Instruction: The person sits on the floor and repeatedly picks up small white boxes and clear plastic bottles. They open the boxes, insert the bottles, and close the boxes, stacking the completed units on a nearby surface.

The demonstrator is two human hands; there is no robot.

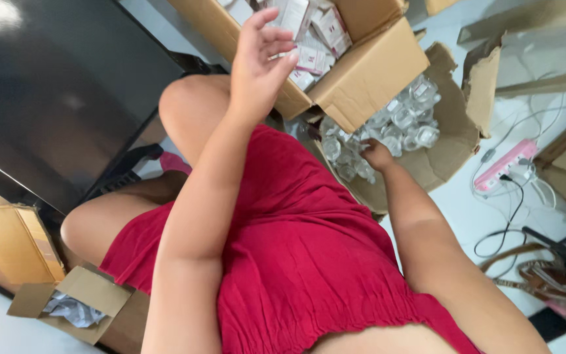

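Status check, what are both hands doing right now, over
Left hand raised, open, empty, over the box of small white cartons. Right hand down in the box of clear glass bottles, fingers among them; grip unclear. Nothing blocking.

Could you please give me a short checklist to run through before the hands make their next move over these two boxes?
1. Right hand in the box of clear glass bottles: ok.
2. Bottle actually gripped by it: cannot tell, fingers hidden.
3. Left hand free: ok, open and empty, raised.
4. Box of small white cartons open below the left hand: ok.
5. Bottles unbroken: cannot tell.
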